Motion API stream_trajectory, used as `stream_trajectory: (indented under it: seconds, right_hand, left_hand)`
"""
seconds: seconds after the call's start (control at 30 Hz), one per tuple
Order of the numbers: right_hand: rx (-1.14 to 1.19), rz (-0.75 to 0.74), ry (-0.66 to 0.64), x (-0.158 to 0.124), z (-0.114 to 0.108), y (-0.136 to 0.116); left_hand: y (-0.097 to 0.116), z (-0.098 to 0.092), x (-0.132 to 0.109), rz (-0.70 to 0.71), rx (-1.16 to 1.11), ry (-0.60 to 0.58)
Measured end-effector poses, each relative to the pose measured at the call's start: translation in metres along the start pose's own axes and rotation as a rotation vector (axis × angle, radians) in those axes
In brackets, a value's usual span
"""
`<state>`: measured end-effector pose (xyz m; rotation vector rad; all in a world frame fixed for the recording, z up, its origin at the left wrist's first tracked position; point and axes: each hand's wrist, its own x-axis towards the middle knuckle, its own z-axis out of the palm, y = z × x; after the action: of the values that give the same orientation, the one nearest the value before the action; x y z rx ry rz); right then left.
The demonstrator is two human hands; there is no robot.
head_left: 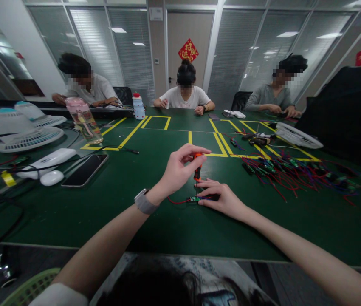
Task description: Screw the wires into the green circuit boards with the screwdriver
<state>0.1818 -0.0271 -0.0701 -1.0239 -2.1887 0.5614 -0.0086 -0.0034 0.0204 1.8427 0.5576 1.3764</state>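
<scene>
My left hand (178, 170) pinches the top of a small orange-handled screwdriver (197, 167) that stands upright, tip down on a small green circuit board (195, 199). A grey watch sits on that wrist. My right hand (221, 198) lies on the green table (155, 221) with fingers pressed on the board and a small black part beside it. Red and blue wires run out from the board towards the left.
A heap of wired boards (291, 172) lies to the right. White fan parts (24, 131), a phone (85, 170), a mouse (51, 177) and a pink-lidded bottle (85, 121) stand at the left. Three people sit along the far side.
</scene>
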Motion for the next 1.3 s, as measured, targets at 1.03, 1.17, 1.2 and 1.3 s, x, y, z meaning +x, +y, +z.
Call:
stream_trajectory:
  seconds: [1.03,1.17,1.2,1.3]
  right_hand:
    - [-0.024,-0.02,0.013,0.0,-0.003,-0.005]
    - [-0.019,-0.027,0.022,0.0,-0.002,-0.006]
    - [-0.016,-0.026,0.021,0.0,-0.002,-0.006]
    - [-0.009,-0.02,0.018,-0.001,-0.002,-0.006]
  left_hand:
    - [0.0,-0.001,-0.001,-0.018,-0.086,-0.1]
    - [-0.001,0.002,-0.002,-0.098,-0.218,-0.167]
    - [-0.001,0.002,-0.003,-0.093,-0.192,-0.154]
    - [-0.002,0.003,-0.003,-0.013,-0.061,-0.088]
